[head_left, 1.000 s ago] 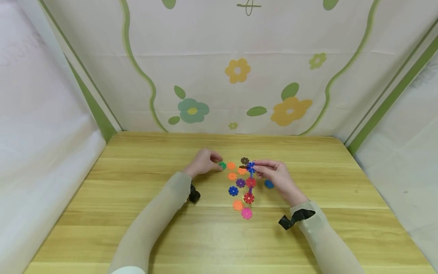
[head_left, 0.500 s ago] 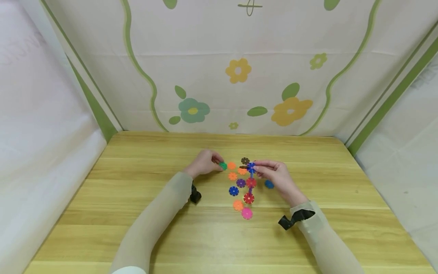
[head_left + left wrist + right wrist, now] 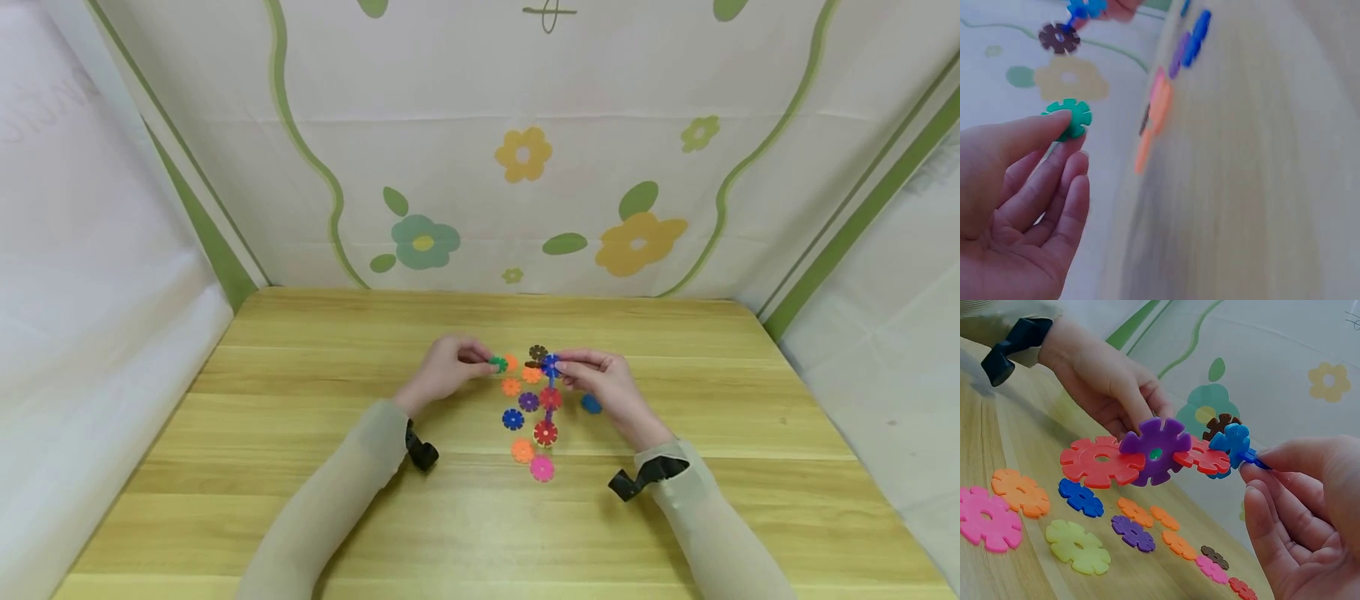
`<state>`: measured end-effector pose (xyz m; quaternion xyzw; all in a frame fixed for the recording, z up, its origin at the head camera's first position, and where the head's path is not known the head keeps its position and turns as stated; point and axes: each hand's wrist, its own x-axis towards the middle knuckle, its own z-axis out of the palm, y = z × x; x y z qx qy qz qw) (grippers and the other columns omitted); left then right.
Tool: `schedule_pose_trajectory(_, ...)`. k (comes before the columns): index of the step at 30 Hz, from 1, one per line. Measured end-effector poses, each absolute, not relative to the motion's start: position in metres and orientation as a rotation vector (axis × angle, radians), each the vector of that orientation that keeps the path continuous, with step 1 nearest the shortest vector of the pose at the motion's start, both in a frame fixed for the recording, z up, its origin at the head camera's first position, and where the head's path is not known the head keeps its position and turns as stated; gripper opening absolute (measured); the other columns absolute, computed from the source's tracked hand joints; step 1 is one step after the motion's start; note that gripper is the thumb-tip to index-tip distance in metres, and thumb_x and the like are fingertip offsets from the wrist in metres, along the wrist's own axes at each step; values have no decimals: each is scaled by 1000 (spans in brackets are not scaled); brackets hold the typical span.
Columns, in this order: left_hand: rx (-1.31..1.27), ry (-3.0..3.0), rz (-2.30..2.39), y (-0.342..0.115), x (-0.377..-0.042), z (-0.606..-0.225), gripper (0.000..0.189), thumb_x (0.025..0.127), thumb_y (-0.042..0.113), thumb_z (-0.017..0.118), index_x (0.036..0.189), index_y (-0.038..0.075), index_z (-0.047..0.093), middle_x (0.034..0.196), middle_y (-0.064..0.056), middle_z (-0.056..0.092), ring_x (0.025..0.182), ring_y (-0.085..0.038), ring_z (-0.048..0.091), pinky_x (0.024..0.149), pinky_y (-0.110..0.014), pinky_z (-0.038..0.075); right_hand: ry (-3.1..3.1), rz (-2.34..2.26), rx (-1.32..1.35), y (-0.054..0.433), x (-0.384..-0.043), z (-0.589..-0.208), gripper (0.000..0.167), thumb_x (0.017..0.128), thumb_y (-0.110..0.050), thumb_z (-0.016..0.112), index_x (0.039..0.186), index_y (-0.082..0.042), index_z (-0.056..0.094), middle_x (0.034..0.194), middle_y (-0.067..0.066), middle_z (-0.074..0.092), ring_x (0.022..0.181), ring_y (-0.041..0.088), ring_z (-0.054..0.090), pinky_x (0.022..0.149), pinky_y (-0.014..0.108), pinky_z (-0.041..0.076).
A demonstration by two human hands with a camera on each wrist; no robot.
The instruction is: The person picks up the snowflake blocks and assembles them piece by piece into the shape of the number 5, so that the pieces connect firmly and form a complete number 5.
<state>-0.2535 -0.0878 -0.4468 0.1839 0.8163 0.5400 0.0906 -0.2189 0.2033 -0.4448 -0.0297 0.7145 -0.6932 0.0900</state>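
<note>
My left hand (image 3: 442,368) pinches a green notched plastic disc (image 3: 1081,119) between thumb and fingertips, raised above the table. Opposite it, my right hand (image 3: 609,390) pinches a dark blue disc (image 3: 1255,460) at one end of a joined chain. Along this chain run a light blue disc (image 3: 1230,445), a red disc (image 3: 1200,456), a purple disc (image 3: 1141,459) and another red disc (image 3: 1082,464), slotted crosswise. A brown disc (image 3: 1050,40) joins the chain near the right fingers. In the head view the green disc is left of the chain, apart from it.
Loose discs lie on the wooden table (image 3: 465,517) below the hands: pink (image 3: 982,534), yellow (image 3: 1072,540), blue (image 3: 513,419), purple (image 3: 528,402) and several orange ones. Another blue disc (image 3: 591,403) lies beside the right hand. A flower-patterned cloth (image 3: 450,83) stands behind the table.
My left hand has moved slightly right with the green disc, which now overlaps an orange disc in the head view. The right hand and its chain stay nearly still.
</note>
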Motion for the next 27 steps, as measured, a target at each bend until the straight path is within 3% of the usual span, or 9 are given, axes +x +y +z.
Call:
schedule_pose_trajectory(8,473,2390,1723,-87,-237,-439,18,90,23,81,103,13,76,92,2,74,91,-25,71,84,-37,56,2125,-2050,-89,201,-220,-444,41,92,-27,80,120,2,72,104,10,73,91,28,68,84,36,58)
schedule_pose_trajectory(17,480,2259,1792,-81,-227,-435,28,93,23,78,115,6,71,92,-4,76,94,-35,72,95,-44,53,2119,-2058,-125,194,-219,-443,40,93,-23,79,121,5,70,104,10,74,86,19,69,81,33,59)
schedule_pose_trajectory(27,414,2120,1911,-76,-225,-432,27,94,12,76,116,-2,69,92,-10,76,97,-44,70,89,-51,56,2106,-2089,-139,192,-216,-442,35,93,-18,78,118,5,71,102,10,74,84,19,69,78,32,59)
